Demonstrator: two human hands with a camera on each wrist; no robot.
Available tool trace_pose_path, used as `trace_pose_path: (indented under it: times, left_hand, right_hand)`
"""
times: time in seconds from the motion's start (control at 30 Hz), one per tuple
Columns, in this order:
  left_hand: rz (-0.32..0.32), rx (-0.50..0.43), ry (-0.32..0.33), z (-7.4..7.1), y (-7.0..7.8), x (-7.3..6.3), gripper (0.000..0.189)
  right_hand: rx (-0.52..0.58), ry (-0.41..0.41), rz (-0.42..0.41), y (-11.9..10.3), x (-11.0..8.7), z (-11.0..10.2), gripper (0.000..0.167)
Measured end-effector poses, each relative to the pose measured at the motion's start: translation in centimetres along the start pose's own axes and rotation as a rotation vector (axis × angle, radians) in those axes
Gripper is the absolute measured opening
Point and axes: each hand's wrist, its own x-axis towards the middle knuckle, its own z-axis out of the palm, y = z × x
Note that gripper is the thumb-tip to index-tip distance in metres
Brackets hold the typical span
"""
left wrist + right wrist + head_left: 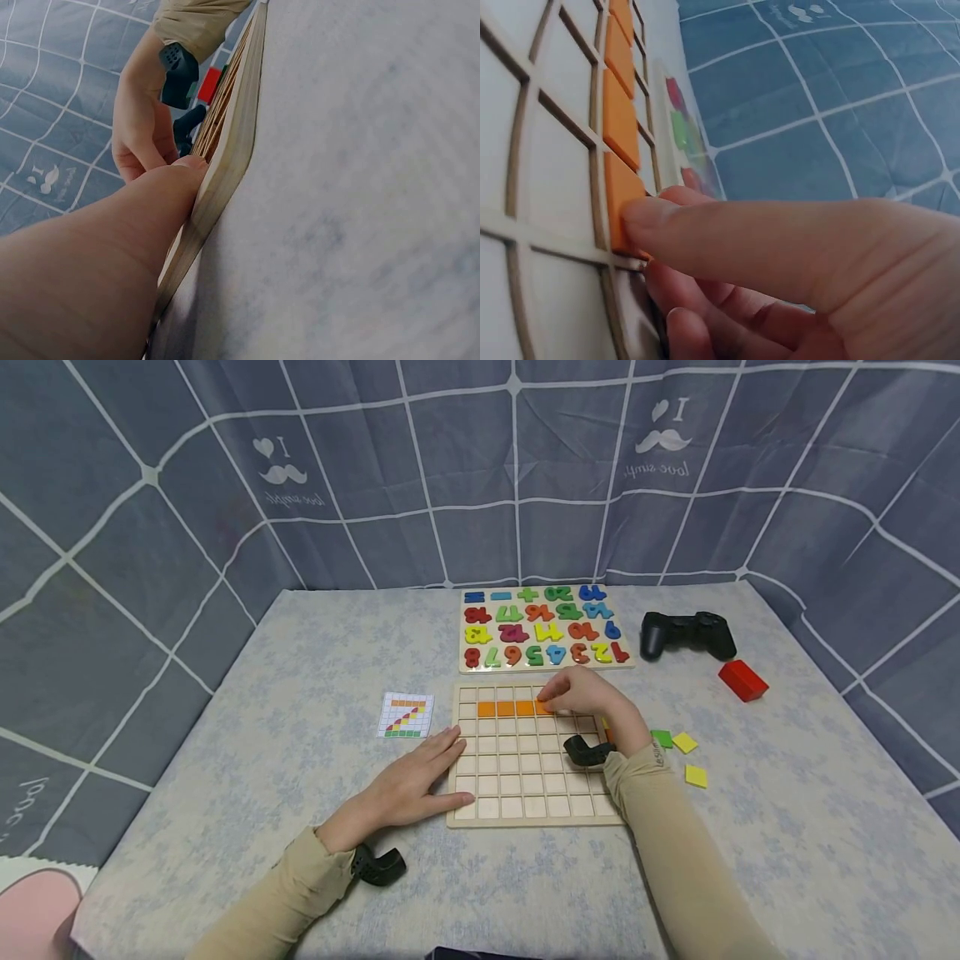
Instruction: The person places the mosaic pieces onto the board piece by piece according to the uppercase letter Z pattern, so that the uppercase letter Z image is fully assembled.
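My left hand lies with extended fingers along the left edge of a wooden grid board, its fingertips and thumb on the frame. Over the board's upper part, my right hand pinches an orange square tile between thumb and fingers. That tile sits at a grid cell, at the right end of a row of orange tiles. The thumb is on the tile's face in the right wrist view. Left of the board lies a pattern card showing a coloured zigzag figure on a grid.
A number puzzle board stands behind the grid. To the right are a black game controller, a red block, yellow tiles and a green tile. Part of an orange piece shows behind the right wrist.
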Motion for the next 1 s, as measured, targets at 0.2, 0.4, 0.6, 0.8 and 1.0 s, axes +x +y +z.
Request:
trace_pose_path:
  times: [0.2,0.4,0.6,0.8,1.0]
  left_hand:
    - [0.005,-0.004,-0.003,0.0,0.1,0.0,0.083]
    - [0.014,0.002,0.011,-0.2,0.2,0.0,0.083]
    - [0.015,-0.004,0.015,-0.2,0.2,0.0,0.083]
    - [0.002,0.0,0.001,-0.1,0.1,0.0,0.083]
    - [0.0,-0.001,-0.004,-0.1,0.0,0.0,0.083]
  right_hand:
    - [0.087,-0.011,-0.044,1.2,-1.0,-1.5,0.033]
    - [0.136,0.009,-0.026,2.0,-2.6,-3.6,0.038]
    - [0.165,0.038,0.013,2.6,-4.3,-5.2,0.043]
    - [0.192,0.017,0.019,3.9,-5.7,-6.1,0.041]
    - [0.289,-0.105,0.033,5.1,-6.1,-6.3,0.041]
